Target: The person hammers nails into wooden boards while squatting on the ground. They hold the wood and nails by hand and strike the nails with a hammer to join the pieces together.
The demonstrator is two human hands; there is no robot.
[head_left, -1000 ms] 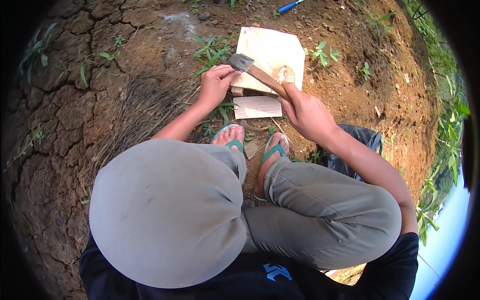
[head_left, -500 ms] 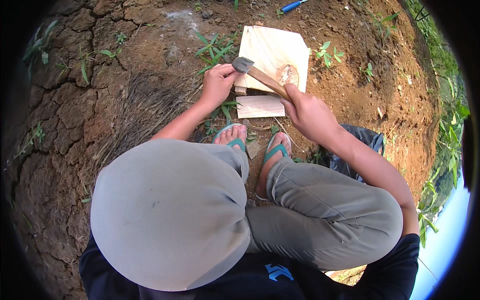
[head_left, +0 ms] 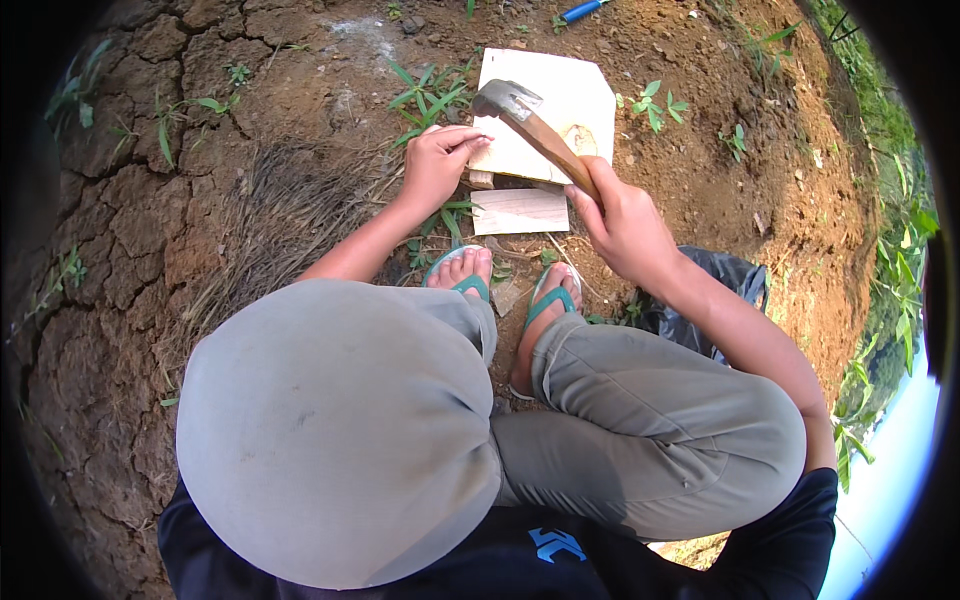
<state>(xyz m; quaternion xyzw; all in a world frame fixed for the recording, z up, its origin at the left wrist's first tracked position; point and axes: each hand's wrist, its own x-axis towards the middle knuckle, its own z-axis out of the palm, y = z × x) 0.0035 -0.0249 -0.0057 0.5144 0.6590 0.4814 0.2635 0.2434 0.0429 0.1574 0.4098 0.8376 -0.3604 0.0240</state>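
Observation:
A claw hammer [head_left: 545,145] with a wooden handle and grey metal head is gripped in my right hand [head_left: 628,222]. Its head is raised over the upper left part of a pale wooden board [head_left: 592,92] with cut corners and a knot. At the board's left edge, my left hand [head_left: 440,165] is closed in a pinch, fingertips against the wood. Whatever is between them is too small to make out. Under the board's near left corner sits a small wood block [head_left: 482,179]. A smaller wood piece [head_left: 520,212] lies just nearer to me.
A black plastic bag [head_left: 715,275] lies right of my sandalled feet. Beyond the board is a blue-handled tool [head_left: 580,12]. Dry grass [head_left: 270,220] and cracked soil lie to the left, with small green plants [head_left: 430,95] beside the board.
The hammer head has lifted from near my left fingertips and moved up and slightly right, its claw now showing. My left hand stays at the board's edge.

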